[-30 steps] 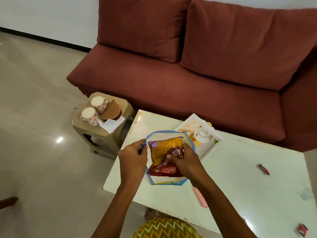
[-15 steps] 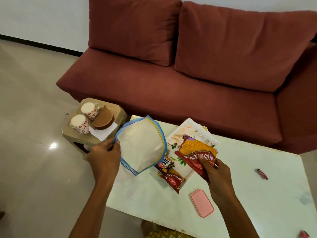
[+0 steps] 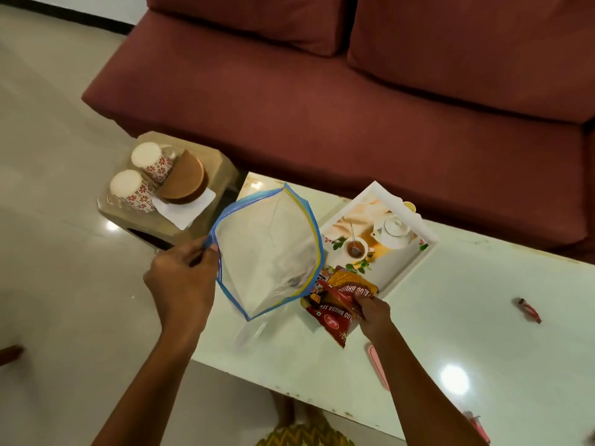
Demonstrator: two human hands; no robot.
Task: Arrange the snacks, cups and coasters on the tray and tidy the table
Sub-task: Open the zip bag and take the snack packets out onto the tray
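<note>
Right grip [image 3: 373, 312] is clamped on the near edge of a red-and-yellow snack packet [image 3: 349, 284], holding it low over the near end of the tray [image 3: 429, 241]. Nearer than this grip, beside the forearm, a flat pink item [image 3: 377, 365] lies on the surface [image 3: 483, 333], partly hidden.

Just under the held packet a second packet [image 3: 325, 317] lies at the tray's near corner. Whether all of it sits inside the rim cannot be told.

Left grip [image 3: 183, 278] is off to the other side, fingers pinched together on the left rim of a clear zip bag [image 3: 267, 252]. It holds the bag up with the mouth gaping, and the bag looks empty.

The step in hand seems to be laying the snacks on the tray. The next move calls for setting the held packet flat inside the rim, beside the other one, so that room is left for cups and coasters. The emptied bag then needs putting aside to free the left grip.

Beyond the right grip, the rest of the tray shows only its printed teapot picture. Well off to that grip's right, a small red wrapper [image 3: 529, 310] lies alone on the surface.

Beyond the left grip, off the surface, a low stool [image 3: 222, 165] carries two flowered cups [image 3: 151, 159], upside down, and a tilted stack of brown coasters [image 3: 188, 175] on a white napkin [image 3: 186, 210].
</note>
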